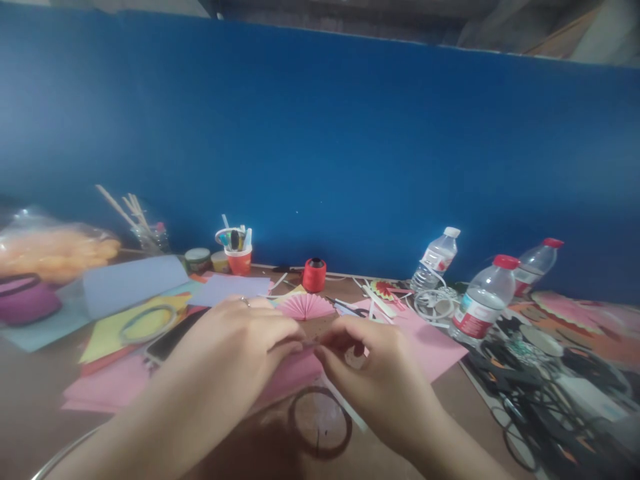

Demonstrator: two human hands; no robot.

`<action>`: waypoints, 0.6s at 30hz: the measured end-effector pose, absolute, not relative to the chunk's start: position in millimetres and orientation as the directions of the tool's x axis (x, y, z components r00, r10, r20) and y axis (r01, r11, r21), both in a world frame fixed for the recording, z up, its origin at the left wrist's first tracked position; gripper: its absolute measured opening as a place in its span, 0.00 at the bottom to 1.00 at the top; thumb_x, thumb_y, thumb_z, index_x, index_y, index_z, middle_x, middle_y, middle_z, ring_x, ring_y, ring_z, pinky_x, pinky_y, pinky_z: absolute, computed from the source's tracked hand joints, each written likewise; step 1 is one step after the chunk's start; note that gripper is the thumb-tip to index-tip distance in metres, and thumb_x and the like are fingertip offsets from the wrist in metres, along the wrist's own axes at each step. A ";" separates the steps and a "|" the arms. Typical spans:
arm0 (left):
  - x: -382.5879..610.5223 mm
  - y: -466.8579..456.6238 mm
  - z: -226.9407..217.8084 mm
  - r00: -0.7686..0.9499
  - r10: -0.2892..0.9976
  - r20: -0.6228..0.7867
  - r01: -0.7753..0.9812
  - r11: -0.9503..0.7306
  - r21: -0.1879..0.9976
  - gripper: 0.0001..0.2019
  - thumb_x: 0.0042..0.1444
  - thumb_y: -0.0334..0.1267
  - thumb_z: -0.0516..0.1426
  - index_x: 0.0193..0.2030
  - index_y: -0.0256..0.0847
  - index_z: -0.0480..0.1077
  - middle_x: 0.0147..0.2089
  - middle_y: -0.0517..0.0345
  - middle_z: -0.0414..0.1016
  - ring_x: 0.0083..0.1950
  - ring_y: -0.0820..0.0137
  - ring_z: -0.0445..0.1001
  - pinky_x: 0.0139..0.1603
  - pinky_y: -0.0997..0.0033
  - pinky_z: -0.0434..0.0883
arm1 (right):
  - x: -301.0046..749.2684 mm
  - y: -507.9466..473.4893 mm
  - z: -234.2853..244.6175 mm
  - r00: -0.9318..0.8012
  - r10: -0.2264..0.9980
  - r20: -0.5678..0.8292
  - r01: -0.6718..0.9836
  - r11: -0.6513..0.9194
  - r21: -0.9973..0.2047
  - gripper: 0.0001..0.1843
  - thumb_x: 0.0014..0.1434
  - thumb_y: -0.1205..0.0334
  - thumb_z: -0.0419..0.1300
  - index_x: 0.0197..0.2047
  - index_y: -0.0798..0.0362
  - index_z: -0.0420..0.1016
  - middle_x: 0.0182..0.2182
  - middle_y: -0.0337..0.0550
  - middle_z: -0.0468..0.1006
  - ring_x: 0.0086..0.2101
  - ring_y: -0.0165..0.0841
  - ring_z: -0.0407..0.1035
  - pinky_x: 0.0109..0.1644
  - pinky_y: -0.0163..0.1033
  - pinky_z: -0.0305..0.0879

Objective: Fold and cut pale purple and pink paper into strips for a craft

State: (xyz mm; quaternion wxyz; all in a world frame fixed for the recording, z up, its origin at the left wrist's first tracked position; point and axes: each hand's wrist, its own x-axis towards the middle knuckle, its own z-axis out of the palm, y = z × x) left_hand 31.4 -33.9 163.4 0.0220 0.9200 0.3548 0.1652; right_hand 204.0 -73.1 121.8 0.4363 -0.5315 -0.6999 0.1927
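Observation:
My left hand [245,340], with a ring on one finger, is closed, its thumb and fingers pinched together at the middle. Facing it, my right hand [367,353] also pinches, its thumb and forefinger close to the left fingertips. Between and below them is a piece of pink paper [300,368], whose upper edge both hands appear to grip; the fingers hide much of it. Just beyond the hands lies a pleated pink paper fan [306,307], spread out. A red spool of thread [315,275] stands behind the fan. Dark-handled scissors [350,308] lie partly hidden beside it.
A dark ring [320,455] lies nearest me. Left are coloured sheets [107,337], a phone [175,338] and a red cup of tools [239,261]. Right are water bottles [485,300], a pink sheet [430,343] and tangled black cables [540,413]. A blue partition [320,147] rises behind.

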 end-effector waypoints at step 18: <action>42.0 -45.6 161.4 0.631 0.745 0.215 0.772 -0.631 -0.081 0.09 0.45 0.24 0.55 0.25 0.42 0.71 0.27 0.61 0.75 0.30 0.68 0.70 0.33 0.66 0.59 | 206.9 -61.0 119.4 -0.101 0.959 0.264 0.825 0.229 -0.516 0.06 0.53 0.68 0.61 0.29 0.48 0.77 0.25 0.36 0.79 0.28 0.34 0.71 0.31 0.37 0.60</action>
